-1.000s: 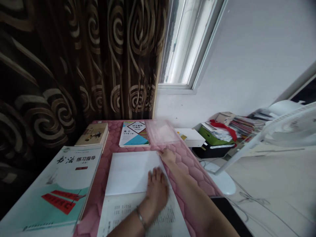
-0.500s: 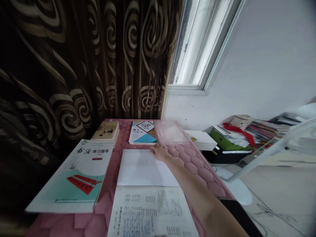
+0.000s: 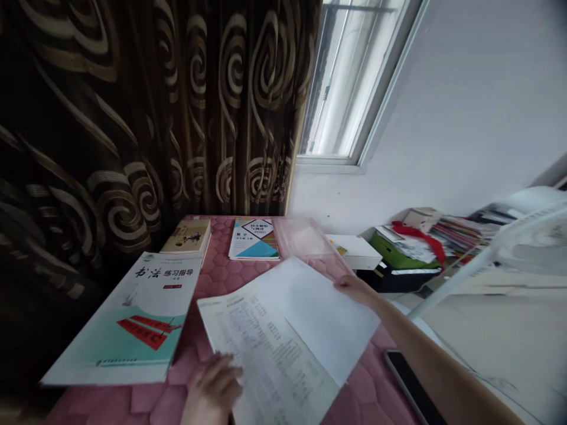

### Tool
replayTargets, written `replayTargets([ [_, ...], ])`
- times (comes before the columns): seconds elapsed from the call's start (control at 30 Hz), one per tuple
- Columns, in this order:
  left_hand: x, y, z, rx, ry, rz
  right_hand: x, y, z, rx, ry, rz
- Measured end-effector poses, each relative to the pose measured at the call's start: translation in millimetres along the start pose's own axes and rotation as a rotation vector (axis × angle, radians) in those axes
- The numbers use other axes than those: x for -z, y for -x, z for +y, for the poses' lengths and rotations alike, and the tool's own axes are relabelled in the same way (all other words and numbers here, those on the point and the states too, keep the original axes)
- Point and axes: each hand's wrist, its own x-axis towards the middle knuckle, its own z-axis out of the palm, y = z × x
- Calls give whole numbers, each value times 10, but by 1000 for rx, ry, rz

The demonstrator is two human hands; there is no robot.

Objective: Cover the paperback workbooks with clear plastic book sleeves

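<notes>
An open book (image 3: 283,348) lies turned at an angle in front of me, one side a blank white sheet (image 3: 323,313), the other covered with print and handwriting. My right hand (image 3: 354,289) is closed on the outer edge of the white side. At the lower left, my left hand (image 3: 217,381) has its fingers curled over the edge of the printed page; they are slightly blurred. Left of the book rests a calligraphy workbook (image 3: 150,295) with a white and green cover.
A pink quilted cover (image 3: 221,277) spreads beneath everything. At the back are a brown book (image 3: 188,236), a maths book (image 3: 254,239) and a clear plastic sleeve (image 3: 305,237). A phone (image 3: 411,386) lies at right, a white box (image 3: 354,252) and a white fan (image 3: 482,260) beyond.
The book has turned from straight to slanted, its white side now to the right. My right hand has moved right and nearer with it. My left hand has come into view.
</notes>
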Motion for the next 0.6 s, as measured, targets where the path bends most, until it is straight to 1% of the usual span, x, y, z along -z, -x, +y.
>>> replayTargets([
  [0.03, 26, -116, -132, 8, -28, 29, 14, 139, 138, -36, -26, 5],
  [0.07, 50, -227, -250, 54, -65, 68, 4, 281, 261, -74, -54, 14],
  [0.1, 66, -330, -353, 114, -62, 94, -26, 418, 369, -120, -100, 20],
  [0.13, 70, -421, -445, 186, -43, 111, -69, 545, 461, -184, -196, 25],
  [0.2, 37, -561, -609, 308, 26, 138, -169, 753, 591, -252, -338, 31],
  [0.27, -32, -641, -756, 427, 99, 140, -250, 891, 646, -269, -454, 47],
  [0.33, -95, -662, -879, 514, 176, 110, -286, 976, 630, -296, -568, 73],
  [0.4, -124, -639, -957, 548, 254, 91, -269, 1032, 558, -363, -722, 77],
  [0.43, -126, -619, -974, 553, 289, 96, -245, 1056, 511, -397, -819, 52],
  [0.5, -117, -579, -967, 565, 337, 121, -176, 1104, 416, -459, -1032, -61],
  [0.53, -112, -563, -947, 574, 350, 128, -139, 1128, 377, -474, -1132, -140],
  [0.6, -110, -547, -892, 598, 353, 124, -83, 1170, 329, -476, -1325, -258],
])
